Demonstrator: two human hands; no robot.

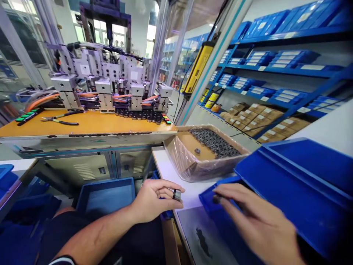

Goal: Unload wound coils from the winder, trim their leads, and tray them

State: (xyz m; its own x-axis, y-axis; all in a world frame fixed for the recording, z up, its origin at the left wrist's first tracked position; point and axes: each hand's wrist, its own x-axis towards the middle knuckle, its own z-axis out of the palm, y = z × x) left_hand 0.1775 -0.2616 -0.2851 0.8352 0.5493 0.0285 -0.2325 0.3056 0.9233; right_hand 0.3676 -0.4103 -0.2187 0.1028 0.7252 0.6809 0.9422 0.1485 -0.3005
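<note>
Between the thumb and fingers of my left hand (154, 198) is a small cylindrical part (177, 195), silver at one end with a dark band. My right hand (256, 224) pinches a small dark piece (217, 199) whose shape is blurred. That hand hovers over a blue bin (206, 197) on the white side table. Behind both hands, a plastic-lined cardboard box (182, 162) holds many dark parts (216, 141) packed in rows, and one loose part (197, 151) lies on its bare cardboard.
A metal fixture machine (104, 86) stands on the orange worktop (110, 127), with pliers (60, 120) and several black round parts (140, 115). Large blue bins (298, 195) rise at right. A blue tray (106, 197) sits below the bench. Shelves (275, 70) hold blue boxes.
</note>
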